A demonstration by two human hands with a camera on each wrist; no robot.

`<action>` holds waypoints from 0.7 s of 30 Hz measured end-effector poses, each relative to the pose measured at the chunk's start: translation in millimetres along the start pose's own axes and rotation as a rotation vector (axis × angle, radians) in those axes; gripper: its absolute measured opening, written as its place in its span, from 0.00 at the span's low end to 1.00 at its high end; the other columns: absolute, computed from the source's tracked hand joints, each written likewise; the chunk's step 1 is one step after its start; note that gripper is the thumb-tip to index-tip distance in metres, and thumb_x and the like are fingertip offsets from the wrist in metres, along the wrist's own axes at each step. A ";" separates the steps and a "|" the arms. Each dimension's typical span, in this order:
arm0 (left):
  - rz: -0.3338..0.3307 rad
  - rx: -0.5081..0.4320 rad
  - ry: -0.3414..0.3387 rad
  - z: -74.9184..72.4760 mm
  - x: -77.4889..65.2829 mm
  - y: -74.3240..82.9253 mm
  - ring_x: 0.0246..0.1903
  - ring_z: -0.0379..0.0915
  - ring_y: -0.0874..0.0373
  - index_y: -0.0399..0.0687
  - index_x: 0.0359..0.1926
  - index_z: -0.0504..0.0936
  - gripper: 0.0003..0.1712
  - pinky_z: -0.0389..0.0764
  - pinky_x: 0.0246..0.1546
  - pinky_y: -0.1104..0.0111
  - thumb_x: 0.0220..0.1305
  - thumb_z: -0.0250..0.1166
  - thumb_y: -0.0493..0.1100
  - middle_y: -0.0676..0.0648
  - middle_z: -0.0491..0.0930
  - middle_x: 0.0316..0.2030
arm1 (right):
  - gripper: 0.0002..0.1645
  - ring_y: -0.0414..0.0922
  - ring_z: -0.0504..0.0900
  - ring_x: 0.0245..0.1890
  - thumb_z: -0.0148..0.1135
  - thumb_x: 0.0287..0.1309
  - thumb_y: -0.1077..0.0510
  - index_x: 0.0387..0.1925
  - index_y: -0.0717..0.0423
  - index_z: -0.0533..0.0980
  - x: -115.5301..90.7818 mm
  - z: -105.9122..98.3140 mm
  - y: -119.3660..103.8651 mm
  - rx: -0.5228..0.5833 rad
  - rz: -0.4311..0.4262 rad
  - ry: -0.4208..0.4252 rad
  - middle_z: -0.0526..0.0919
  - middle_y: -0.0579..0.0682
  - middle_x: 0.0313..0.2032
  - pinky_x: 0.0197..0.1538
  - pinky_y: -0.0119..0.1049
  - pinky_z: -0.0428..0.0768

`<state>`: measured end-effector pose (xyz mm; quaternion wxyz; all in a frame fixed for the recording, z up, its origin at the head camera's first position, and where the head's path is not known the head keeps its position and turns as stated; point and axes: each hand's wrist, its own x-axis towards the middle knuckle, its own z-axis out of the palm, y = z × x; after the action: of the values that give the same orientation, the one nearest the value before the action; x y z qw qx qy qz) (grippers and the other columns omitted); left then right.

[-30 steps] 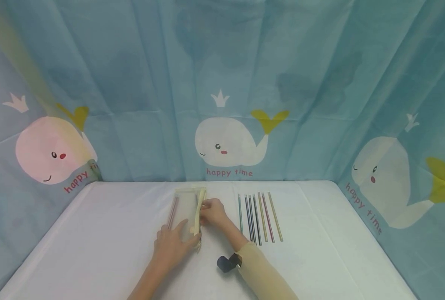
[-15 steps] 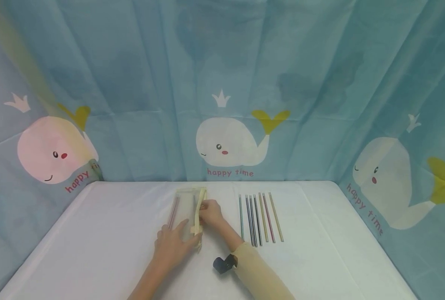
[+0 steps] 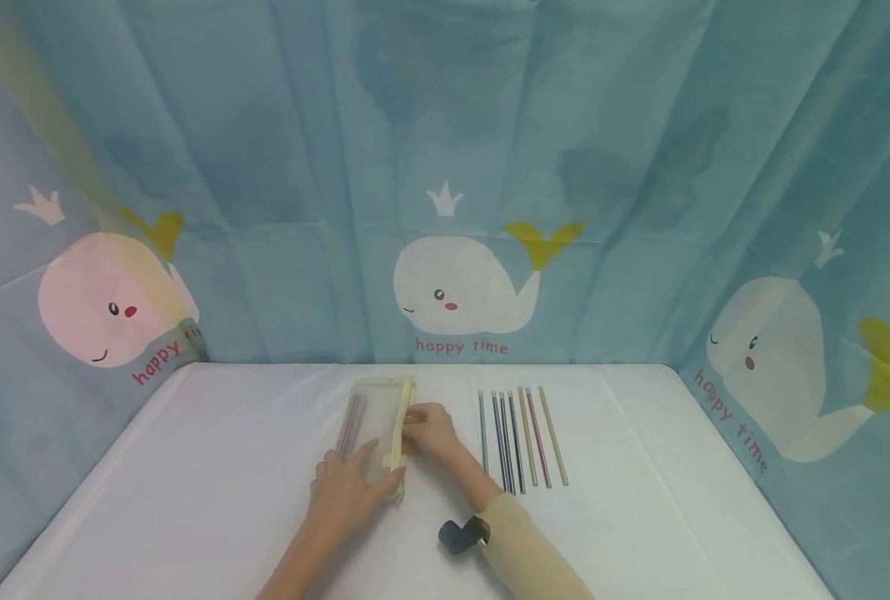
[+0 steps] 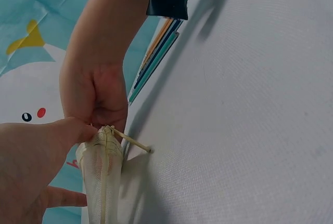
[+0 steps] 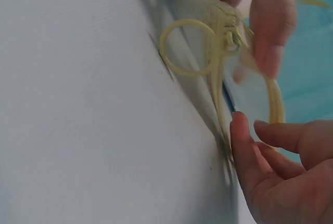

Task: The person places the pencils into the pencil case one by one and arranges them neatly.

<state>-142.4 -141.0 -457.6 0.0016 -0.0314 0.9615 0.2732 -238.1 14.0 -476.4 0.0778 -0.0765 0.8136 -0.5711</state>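
Observation:
A pale yellow, see-through mesh zip pouch [image 3: 379,407] lies on the table with several pencils [image 3: 351,427] inside along its left side. My left hand [image 3: 346,492] spreads across its near end, thumb and fingers gripping it from both sides. At the right, my right hand [image 3: 432,431] holds the zip edge [image 3: 400,421] with curled fingers. In the right wrist view the zip side gapes, and a dark strip [image 5: 229,98] shows near the right fingertips [image 5: 240,122]. A round pull ring [image 5: 187,73] hangs from the zip end.
Several pencils [image 3: 507,442], green, dark, gold and red, lie in a row right of the right forearm. A dark wrist-worn camera [image 3: 458,536] sits at the right sleeve. Whale-printed blue curtain [image 3: 602,317] borders the white table [image 3: 227,467] behind and at both sides.
The dark pencil along the pouch's right side has shifted left, beside the other pencils inside. The right hand stays at the zip edge, moving slightly; the left hand keeps its place.

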 end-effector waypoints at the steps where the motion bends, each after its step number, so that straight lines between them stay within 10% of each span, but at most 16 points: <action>1: -0.001 0.001 0.001 0.1 -0.2 0.1 0.43 0.68 0.41 0.42 0.72 0.76 0.47 0.71 0.41 0.48 0.65 0.68 0.70 0.29 0.73 0.50 | 0.23 0.52 0.91 0.39 0.71 0.62 0.63 0.56 0.71 0.81 -1.0 -1.8 0.9 0.011 -0.002 0.000 0.90 0.62 0.43 0.45 0.38 0.88; 21: 0.008 0.009 0.014 2.2 -0.9 0.6 0.44 0.69 0.40 0.42 0.70 0.77 0.46 0.72 0.42 0.45 0.64 0.68 0.70 0.30 0.74 0.48 | 0.22 0.56 0.91 0.41 0.63 0.70 0.67 0.62 0.73 0.77 -26.2 -46.0 4.6 0.125 -0.051 0.012 0.87 0.66 0.47 0.41 0.41 0.89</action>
<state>-141.6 -139.3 -459.1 -0.0061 -0.0297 0.9628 0.2684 -222.5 63.4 -464.3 0.0632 -0.0888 0.7745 -0.6231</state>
